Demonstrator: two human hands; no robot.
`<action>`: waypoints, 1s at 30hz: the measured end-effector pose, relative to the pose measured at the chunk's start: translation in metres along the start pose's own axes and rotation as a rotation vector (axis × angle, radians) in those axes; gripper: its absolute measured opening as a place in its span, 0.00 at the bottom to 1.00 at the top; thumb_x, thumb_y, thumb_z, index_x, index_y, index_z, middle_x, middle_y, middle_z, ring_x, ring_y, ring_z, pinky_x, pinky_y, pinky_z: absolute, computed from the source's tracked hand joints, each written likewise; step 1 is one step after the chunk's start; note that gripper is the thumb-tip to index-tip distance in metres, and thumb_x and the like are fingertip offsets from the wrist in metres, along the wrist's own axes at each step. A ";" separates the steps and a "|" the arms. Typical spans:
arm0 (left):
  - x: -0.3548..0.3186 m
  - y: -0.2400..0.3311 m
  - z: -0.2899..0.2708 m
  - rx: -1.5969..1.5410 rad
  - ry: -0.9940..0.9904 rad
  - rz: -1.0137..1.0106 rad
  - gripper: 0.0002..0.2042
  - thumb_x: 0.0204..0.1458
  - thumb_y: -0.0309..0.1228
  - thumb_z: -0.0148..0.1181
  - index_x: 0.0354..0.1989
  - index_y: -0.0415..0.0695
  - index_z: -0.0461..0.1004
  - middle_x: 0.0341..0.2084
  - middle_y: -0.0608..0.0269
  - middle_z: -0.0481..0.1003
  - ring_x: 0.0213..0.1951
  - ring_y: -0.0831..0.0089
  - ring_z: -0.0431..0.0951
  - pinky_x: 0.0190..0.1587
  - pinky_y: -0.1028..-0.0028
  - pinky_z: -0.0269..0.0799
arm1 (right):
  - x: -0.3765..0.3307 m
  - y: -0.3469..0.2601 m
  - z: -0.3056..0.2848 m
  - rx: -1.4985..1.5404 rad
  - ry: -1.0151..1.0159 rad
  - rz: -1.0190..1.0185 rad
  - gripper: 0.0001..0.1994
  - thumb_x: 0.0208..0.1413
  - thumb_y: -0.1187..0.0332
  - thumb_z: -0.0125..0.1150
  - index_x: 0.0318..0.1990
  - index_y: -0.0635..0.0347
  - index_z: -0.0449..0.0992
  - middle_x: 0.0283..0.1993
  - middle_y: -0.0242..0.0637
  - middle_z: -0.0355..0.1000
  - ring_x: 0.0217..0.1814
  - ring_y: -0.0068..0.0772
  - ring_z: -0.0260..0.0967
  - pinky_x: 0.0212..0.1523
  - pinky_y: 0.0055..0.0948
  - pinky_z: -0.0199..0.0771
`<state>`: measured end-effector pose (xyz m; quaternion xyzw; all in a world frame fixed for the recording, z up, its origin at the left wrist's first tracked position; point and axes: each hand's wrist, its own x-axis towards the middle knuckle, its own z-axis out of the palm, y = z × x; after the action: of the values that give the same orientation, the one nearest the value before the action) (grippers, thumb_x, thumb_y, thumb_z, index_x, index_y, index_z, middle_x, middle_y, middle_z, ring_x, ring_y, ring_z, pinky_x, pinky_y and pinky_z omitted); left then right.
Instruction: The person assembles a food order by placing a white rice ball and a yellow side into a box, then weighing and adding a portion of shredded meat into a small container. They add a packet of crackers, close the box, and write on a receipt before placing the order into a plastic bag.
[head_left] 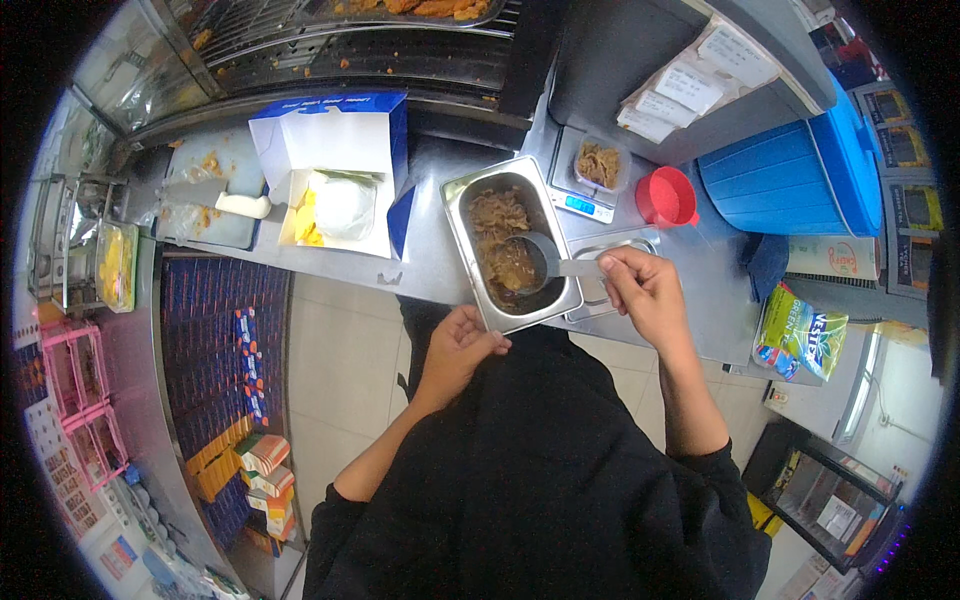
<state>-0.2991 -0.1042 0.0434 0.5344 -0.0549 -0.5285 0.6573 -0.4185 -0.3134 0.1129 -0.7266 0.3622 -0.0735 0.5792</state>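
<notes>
I saw bare counter (425,270) open between white box (335,180) and steel pan (508,245); scale (590,175) and red cup (668,197) crowded the pan's right, blue bin (785,175) walled beyond.

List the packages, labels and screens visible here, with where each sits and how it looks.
Open box: white inside, blue outside, on the counter's left part.
Scale display: small blue screen on the grey scale, right of the metal pan.
Paper slips: white, clipped to the grey shelf above the scale.
Snack bag: green and yellow, at the counter's right end.
Small cartons: striped, lower left.
</notes>
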 end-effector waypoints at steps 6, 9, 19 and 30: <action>0.000 0.003 0.003 -0.002 0.004 0.002 0.07 0.47 0.20 0.54 0.34 0.37 0.64 0.28 0.58 0.71 0.32 0.73 0.74 0.37 0.76 0.71 | 0.000 -0.001 -0.015 0.260 0.090 0.103 0.09 0.53 0.65 0.55 0.31 0.63 0.75 0.14 0.25 0.62 0.15 0.14 0.55 0.16 0.16 0.53; -0.001 0.004 0.004 -0.003 0.031 -0.016 0.07 0.48 0.20 0.54 0.34 0.37 0.64 0.28 0.58 0.71 0.32 0.73 0.74 0.37 0.76 0.71 | 0.001 0.001 -0.028 0.408 0.085 0.106 0.08 0.53 0.65 0.56 0.29 0.60 0.75 0.14 0.24 0.61 0.14 0.13 0.54 0.14 0.15 0.50; 0.000 0.005 0.003 0.002 0.025 -0.019 0.08 0.48 0.21 0.54 0.35 0.37 0.64 0.28 0.59 0.71 0.31 0.74 0.74 0.37 0.77 0.71 | 0.044 0.011 -0.051 -0.307 0.617 -0.356 0.10 0.54 0.66 0.54 0.33 0.65 0.76 0.17 0.26 0.65 0.17 0.12 0.59 0.17 0.15 0.56; -0.001 0.006 0.002 0.019 0.031 -0.019 0.07 0.48 0.21 0.54 0.35 0.37 0.64 0.28 0.59 0.71 0.31 0.73 0.74 0.37 0.76 0.71 | 0.057 0.012 -0.036 -1.091 0.521 -0.717 0.05 0.47 0.71 0.57 0.33 0.59 0.73 0.26 0.41 0.72 0.27 0.40 0.71 0.27 0.35 0.70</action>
<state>-0.2971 -0.1058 0.0496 0.5493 -0.0448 -0.5258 0.6480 -0.4011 -0.3778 0.0960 -0.9469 0.2124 -0.2392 -0.0335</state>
